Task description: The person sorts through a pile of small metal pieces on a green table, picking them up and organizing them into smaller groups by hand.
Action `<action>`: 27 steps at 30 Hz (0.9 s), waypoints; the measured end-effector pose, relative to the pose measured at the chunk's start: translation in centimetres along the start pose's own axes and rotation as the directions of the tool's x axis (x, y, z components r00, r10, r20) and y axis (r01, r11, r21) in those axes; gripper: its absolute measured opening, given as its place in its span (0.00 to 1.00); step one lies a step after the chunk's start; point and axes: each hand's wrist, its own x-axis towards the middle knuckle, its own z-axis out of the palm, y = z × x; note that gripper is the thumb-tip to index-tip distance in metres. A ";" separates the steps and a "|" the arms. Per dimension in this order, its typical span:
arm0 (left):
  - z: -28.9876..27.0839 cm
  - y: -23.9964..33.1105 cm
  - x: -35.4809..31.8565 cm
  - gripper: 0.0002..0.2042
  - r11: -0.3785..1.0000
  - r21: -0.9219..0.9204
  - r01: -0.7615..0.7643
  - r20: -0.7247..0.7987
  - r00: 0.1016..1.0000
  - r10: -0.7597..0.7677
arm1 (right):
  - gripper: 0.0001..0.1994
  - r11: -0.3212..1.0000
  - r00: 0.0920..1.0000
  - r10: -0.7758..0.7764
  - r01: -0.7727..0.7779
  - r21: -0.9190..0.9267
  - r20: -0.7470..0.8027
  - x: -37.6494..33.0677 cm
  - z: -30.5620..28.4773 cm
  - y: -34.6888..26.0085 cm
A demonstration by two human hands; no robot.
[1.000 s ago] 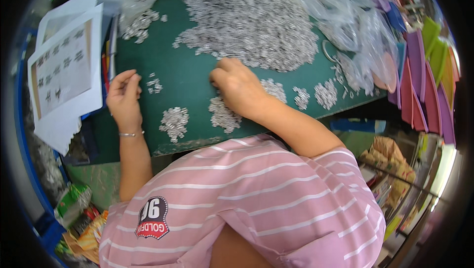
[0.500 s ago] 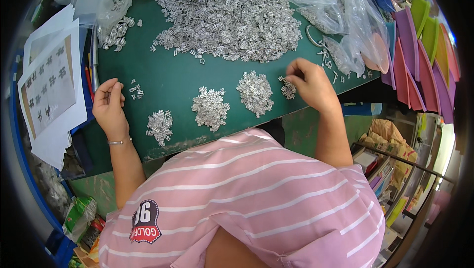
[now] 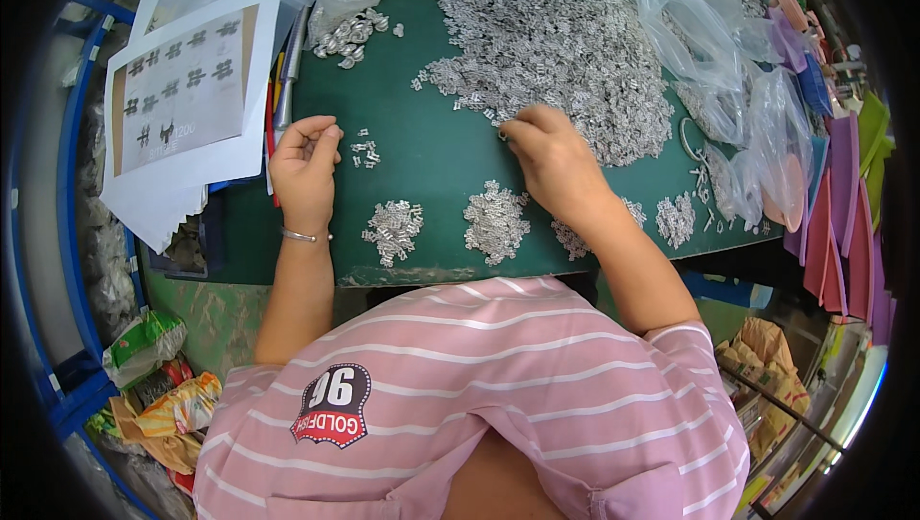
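Note:
My left hand [image 3: 305,163] is closed in a pinch above the green table; what its fingertips hold, if anything, is too small to make out. Beside it lie a few small silver metal pieces [image 3: 364,152]. My right hand [image 3: 556,163] reaches to the near edge of a large heap of silver metal pieces [image 3: 565,55]. Its thumb and finger are closed at a small metal ring [image 3: 502,135]. Smaller piles stand along the near side: a left pile [image 3: 393,231], a middle pile [image 3: 496,223], a pile partly under my right forearm [image 3: 570,240] and a right pile [image 3: 676,220].
Printed sheets [image 3: 187,89] lie at the left, by some pens [image 3: 278,89]. Clear plastic bags [image 3: 704,31] of metal parts line the back and right. Shiny rounded parts [image 3: 350,38] sit at the back left. Colourful bins [image 3: 843,204] stand at the far right.
My right hand has moved left and away from me, from the right-hand pile to the big heap's near edge. My left hand stays pinched beside the few loose pieces. The view has shifted.

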 end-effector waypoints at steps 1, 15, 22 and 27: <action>0.0 0.0 -0.1 0.06 1.000 -0.006 -0.002 0.001 1.000 0.002 | 0.06 0.999 0.998 -0.003 0.001 0.041 0.057 0.2 0.2 -0.1; 0.3 0.1 -0.5 0.05 0.999 -0.004 0.054 -0.014 0.998 -0.054 | 0.03 0.973 0.979 0.019 -0.065 0.221 0.203 3.7 0.6 -0.3; 0.1 0.1 -0.3 0.05 0.996 -0.069 0.058 -0.014 0.998 -0.059 | 0.05 0.665 0.866 0.352 -0.498 0.556 0.354 10.8 0.3 0.2; 0.2 -0.1 -0.2 0.05 0.998 -0.050 0.039 -0.005 0.999 -0.039 | 0.08 0.405 0.851 0.449 -0.465 0.787 0.271 15.8 2.5 3.4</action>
